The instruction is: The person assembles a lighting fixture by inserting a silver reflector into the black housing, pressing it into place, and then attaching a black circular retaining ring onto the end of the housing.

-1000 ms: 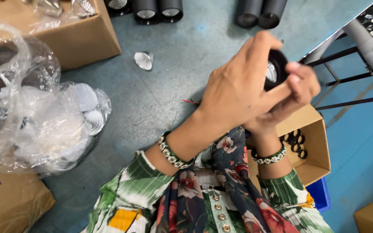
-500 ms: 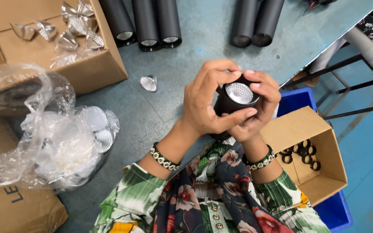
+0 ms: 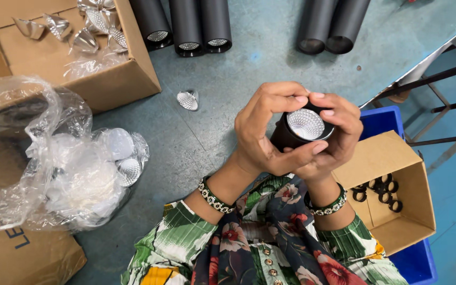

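Note:
Both my hands wrap around a short black cylindrical lamp housing [image 3: 287,138] with a silver faceted reflector [image 3: 305,124] seated in its open end, facing up at me. My left hand [image 3: 262,132] grips the housing from the left, thumb under and fingers over the rim. My right hand [image 3: 338,126] cups it from the right, fingertips on the rim. The housing is held above the table's near edge, close to my body.
A loose silver reflector [image 3: 188,100] lies on the blue-grey table [image 3: 249,58]. Black tubes [image 3: 186,24] stand at the far edge. A cardboard box of reflectors [image 3: 112,79] and a plastic bag [image 3: 75,169] sit left. A small box with black rings [image 3: 391,211] rests on a blue bin, right.
My hands brought the housing down and toward me, turning its open end upward so the reflector shows. The view shifted, showing more of the table's far side.

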